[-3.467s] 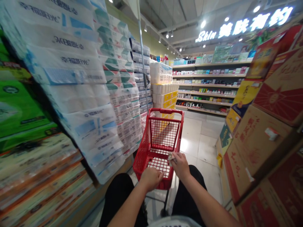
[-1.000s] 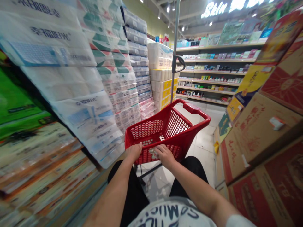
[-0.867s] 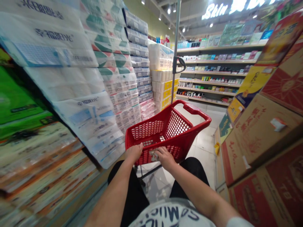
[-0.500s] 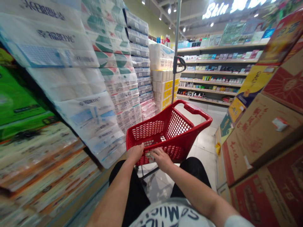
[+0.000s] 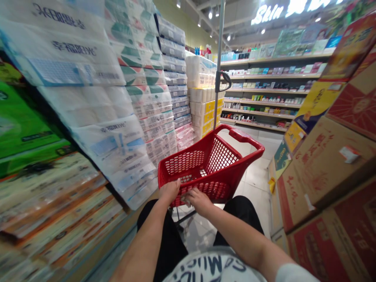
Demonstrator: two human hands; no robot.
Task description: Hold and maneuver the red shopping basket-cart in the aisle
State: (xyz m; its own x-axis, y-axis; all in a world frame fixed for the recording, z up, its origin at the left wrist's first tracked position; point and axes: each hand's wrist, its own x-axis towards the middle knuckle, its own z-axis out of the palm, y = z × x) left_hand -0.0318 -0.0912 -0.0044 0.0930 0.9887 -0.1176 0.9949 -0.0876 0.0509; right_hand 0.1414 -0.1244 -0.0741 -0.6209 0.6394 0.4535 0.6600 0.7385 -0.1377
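Over the top edge of the shelves (image 5: 276,59), I see lamps (image 5: 210,15) and a white sign (image 5: 294,6) glare; low left packs (image 5: 58,199) look smeary.

The cloth (image 5: 186,201) is mostly covered by the right hand (image 5: 198,200), part of the red shopping cart (image 5: 219,173) by the left hand (image 5: 169,192). The lit sign (image 5: 296,6) is cut off above, the green packs (image 5: 23,121) at left are blurred, and labels on the far shelves (image 5: 264,90) cannot be read.
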